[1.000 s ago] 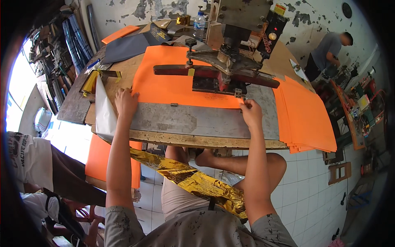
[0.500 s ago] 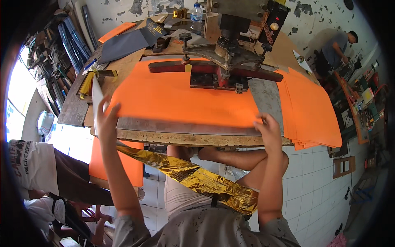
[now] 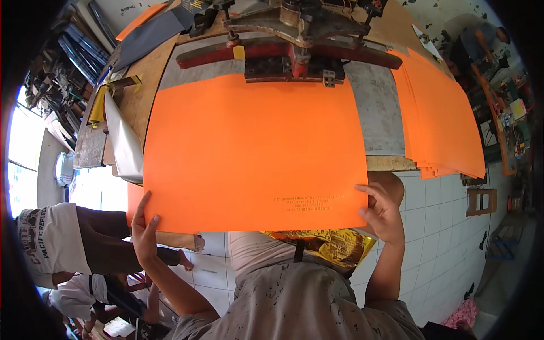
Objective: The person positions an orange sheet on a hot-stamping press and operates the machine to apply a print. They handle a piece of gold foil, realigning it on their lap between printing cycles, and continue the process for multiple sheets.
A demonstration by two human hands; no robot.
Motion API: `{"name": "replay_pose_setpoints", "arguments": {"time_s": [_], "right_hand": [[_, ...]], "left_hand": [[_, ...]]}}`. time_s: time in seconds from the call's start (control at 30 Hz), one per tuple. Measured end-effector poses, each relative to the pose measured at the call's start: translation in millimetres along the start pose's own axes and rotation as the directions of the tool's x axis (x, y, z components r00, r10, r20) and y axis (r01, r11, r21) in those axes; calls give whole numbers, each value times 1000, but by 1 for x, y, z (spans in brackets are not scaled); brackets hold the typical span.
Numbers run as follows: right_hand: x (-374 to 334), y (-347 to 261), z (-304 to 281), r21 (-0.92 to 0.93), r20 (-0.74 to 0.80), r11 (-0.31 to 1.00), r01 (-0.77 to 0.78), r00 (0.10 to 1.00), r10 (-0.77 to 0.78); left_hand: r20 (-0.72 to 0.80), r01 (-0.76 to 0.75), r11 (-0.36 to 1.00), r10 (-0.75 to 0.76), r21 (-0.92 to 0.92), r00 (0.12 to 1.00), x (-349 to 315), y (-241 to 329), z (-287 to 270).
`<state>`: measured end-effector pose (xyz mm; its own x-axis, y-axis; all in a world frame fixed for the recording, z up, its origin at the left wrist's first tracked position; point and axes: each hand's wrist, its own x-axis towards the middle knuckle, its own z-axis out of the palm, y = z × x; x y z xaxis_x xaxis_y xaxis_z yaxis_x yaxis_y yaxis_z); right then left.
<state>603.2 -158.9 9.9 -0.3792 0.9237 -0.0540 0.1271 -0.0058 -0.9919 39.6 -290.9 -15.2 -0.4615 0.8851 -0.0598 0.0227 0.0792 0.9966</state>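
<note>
A large orange sheet [image 3: 249, 141] of paper or thin card stretches from under the press toward my body, its near edge hanging past the table. Small gold-coloured lettering shows near its lower right corner. My left hand [image 3: 145, 229] grips the left edge near the corner, and my right hand [image 3: 384, 212] grips the right edge. The sheet's far edge lies beside the dark press head [image 3: 266, 67], which hangs from a red and black metal frame [image 3: 368, 52]. Across my lap, partly hidden by the sheet, lies crinkled gold foil [image 3: 345, 243].
On the right rests a stack of orange sheets [image 3: 447, 119]. At left, foil shows its silvery back [image 3: 123, 139] beside gold foil [image 3: 98, 106]. Dark grey sheets [image 3: 148, 39] lie at the back left. People stand or sit at left [image 3: 105, 235] and far right [image 3: 476, 45].
Both hands have drawn the orange sheet toward me, off the table's front edge. Lettering on it now shows. My view has tilted downward.
</note>
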Motion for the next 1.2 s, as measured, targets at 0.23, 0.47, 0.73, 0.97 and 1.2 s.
{"name": "replay_pose_setpoints", "arguments": {"time_s": [0.23, 0.47, 0.73, 0.97, 1.2], "right_hand": [[9, -1, 6, -156, -129, 988, -10, 992, -10], [10, 3, 8, -10, -117, 1000, -11, 993, 10], [17, -4, 7, -89, -125, 994, 59, 990, -70], [-44, -66, -60, -633, -228, 770, -76, 969, -92], [-102, -116, -259, -783, -580, 467, -411, 755, -307]], "left_hand": [[39, 8, 1000, -9, 12, 999, 4, -8, -7], [59, 13, 999, -16, 42, 998, 8, -16, -15], [-41, 70, 983, -78, -170, 996, 24, -24, -29], [432, 39, 998, -12, -55, 902, -27, 26, 18], [768, -383, 923, 275, -43, 578, -73, 66, 286]]}}
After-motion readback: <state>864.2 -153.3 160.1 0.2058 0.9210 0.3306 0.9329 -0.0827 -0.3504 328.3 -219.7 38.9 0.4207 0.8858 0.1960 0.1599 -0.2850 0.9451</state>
